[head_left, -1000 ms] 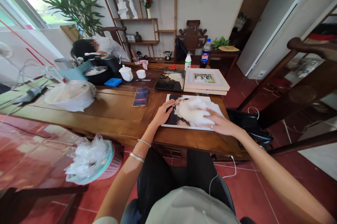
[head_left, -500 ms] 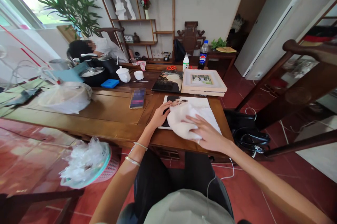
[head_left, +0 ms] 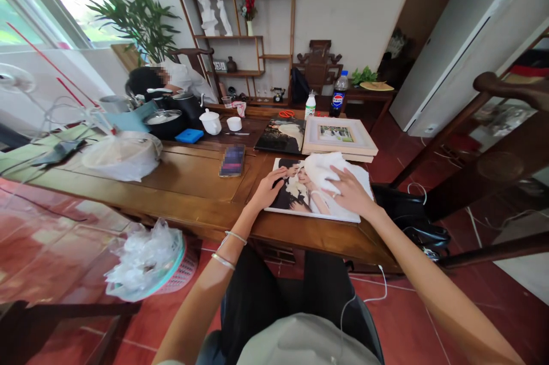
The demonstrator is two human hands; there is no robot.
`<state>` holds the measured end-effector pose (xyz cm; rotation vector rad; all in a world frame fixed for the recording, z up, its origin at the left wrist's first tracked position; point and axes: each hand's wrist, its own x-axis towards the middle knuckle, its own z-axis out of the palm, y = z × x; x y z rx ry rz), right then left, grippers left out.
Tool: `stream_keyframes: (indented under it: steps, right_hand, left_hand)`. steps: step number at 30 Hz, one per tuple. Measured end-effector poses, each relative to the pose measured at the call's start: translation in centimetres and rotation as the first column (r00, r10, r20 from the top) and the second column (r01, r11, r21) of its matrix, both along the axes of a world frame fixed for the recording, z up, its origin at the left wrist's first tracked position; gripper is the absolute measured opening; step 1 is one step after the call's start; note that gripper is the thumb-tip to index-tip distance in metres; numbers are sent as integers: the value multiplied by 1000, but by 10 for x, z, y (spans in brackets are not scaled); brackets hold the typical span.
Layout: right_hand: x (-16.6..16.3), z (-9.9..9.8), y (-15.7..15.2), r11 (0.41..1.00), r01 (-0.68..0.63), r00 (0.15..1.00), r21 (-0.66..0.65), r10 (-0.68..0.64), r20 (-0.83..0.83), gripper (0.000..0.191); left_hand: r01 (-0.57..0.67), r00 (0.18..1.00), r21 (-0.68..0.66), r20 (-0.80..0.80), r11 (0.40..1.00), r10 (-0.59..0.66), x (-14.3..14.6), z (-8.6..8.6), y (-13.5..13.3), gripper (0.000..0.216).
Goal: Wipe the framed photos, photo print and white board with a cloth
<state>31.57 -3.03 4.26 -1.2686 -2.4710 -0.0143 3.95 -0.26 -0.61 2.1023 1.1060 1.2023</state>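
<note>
A large printed photograph (head_left: 295, 196) lies flat at the near right of the wooden table (head_left: 184, 182). My left hand (head_left: 269, 186) rests on its left edge with fingers stretched out flat. My right hand (head_left: 350, 192) presses a white cloth (head_left: 322, 169) onto the far right part of the picture, fingers spread over the cloth.
Behind the photograph lie a dark photo print (head_left: 281, 136) and a white framed picture (head_left: 338, 136). A phone (head_left: 232, 160) lies left of my hands. A basket of plastic bags (head_left: 148, 262) stands on the floor. Another person (head_left: 165, 79) sits at the far left. A black bag (head_left: 407, 210) sits right.
My right hand has slid the white cloth from the near middle of the photograph up to its far right part. My left hand has stayed on the left edge.
</note>
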Motion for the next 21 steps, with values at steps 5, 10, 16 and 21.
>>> stream_keyframes:
  steps: [5,10,16,21]
  right_hand:
    - [-20,10,-67,964,-243,969,-113,247,26,34]
    - [-15,20,-77,911,-362,931,-196,365,-21,27]
    - [6,10,-4,989,-117,993,-88,119,13,27]
    - [-10,3,-5,1000,11,998,-5,-10,69,34]
  left_hand:
    - [8,1000,7,-9,1000,-8,-1,0,0,32]
    - [10,1000,8,-5,1000,-10,-1,-3,3,31]
    - [-3,1000,15,0,1000,3,0,-3,2,32]
    - [19,1000,25,-12,1000,-19,0,-1,0,33]
